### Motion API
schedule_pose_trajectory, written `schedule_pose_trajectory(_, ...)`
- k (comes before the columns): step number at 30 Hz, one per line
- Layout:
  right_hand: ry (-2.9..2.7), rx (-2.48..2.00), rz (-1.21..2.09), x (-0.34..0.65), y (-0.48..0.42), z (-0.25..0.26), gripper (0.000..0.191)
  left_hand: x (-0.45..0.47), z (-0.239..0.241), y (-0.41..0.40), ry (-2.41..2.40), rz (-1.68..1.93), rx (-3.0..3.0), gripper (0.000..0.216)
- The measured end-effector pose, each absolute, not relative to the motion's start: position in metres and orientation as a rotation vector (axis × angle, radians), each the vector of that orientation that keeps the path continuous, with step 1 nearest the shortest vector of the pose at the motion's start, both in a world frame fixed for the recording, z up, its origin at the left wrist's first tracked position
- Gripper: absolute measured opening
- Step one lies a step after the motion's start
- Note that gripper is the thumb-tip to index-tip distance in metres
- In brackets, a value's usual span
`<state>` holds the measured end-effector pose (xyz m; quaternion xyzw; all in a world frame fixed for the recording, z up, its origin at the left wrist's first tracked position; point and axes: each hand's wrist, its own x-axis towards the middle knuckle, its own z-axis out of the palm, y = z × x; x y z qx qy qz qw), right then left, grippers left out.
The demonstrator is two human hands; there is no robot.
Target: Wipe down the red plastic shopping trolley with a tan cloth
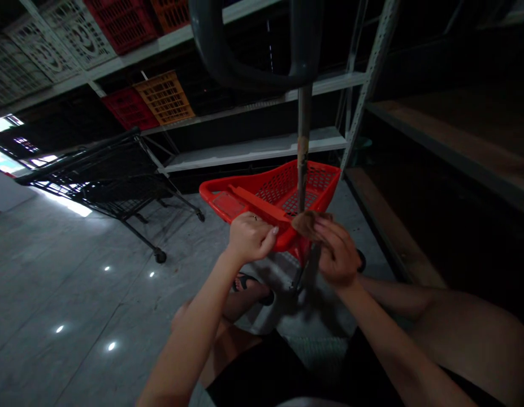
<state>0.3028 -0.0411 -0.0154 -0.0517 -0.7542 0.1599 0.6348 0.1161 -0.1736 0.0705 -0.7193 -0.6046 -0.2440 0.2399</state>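
A red plastic shopping basket with perforated walls is mounted low in front of me, beside a grey metal pole. My left hand is closed around the basket's near rim, thumb on the right. At the basket's near right corner, my right hand pinches a brown cloth. The cloth lies against the corner and the pole. Its far side is hidden. Above, a thick dark grey loop handle tops the pole.
To the left stands a black wire shopping cart on casters. Behind are metal shelves with red crates, a yellow crate and pale crates. Wooden-edged shelving runs along the right. My legs and sandaled foot are close below.
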Motion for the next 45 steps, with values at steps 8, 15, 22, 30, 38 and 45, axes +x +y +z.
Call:
schedule_pose_trajectory(8,-2.144,-0.03,0.878,0.272,0.019,0.024,0.034,0.109,0.077,-0.187,-1.624,-0.67,-2.075,0.055)
schedule_pose_trajectory(15,-2.497,0.494,0.998,0.215,0.047,0.056,0.023,0.111,0.079,-0.199,-1.652,-0.635,-2.115,0.054)
schedule_pose_trajectory(22,-2.352,0.361,0.855,0.147,0.035,0.051,0.026,0.113,0.07,-0.204,-1.614,-0.726,-1.927,0.049)
schedule_pose_trajectory(30,-2.564,0.655,0.962,0.169,0.055,0.037,0.045,0.093,0.076,-0.21,-1.582,-0.907,-1.987,0.039)
schedule_pose_trajectory(38,-2.552,0.851,0.835,0.17,0.045,0.043,0.033,0.096,0.065,-0.213,-1.607,-0.884,-1.868,0.049)
schedule_pose_trajectory(45,-2.507,0.53,0.872,0.052,0.02,0.046,0.032,0.093,0.058,-0.206,-1.561,-0.965,-1.785,0.052)
